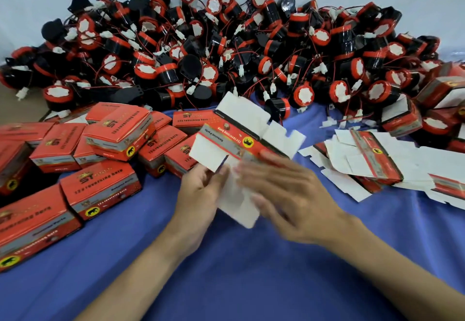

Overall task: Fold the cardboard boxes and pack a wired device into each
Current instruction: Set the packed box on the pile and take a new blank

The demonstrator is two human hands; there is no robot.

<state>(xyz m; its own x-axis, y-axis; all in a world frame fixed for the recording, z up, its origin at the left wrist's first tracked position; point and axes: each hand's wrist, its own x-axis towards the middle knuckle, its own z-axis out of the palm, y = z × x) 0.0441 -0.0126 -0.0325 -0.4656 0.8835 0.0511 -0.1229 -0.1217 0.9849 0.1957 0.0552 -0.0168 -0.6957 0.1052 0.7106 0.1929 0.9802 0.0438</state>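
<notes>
A flat, unfolded cardboard box (241,134), red outside and white inside, is held up over the blue cloth at the centre. My left hand (201,194) grips its lower white flaps from the left, fingers curled around the edge. My right hand (284,194), blurred by motion, lies with fingers spread across the box's right side and lower flap. A big heap of black-and-red wired devices (226,51) with white connectors fills the back of the table.
Several folded, closed red boxes (100,187) are stacked at the left. A pile of flat box blanks (372,159) lies at the right, with more boxes (437,94) at the far right edge. Blue cloth (239,270) covers the near table.
</notes>
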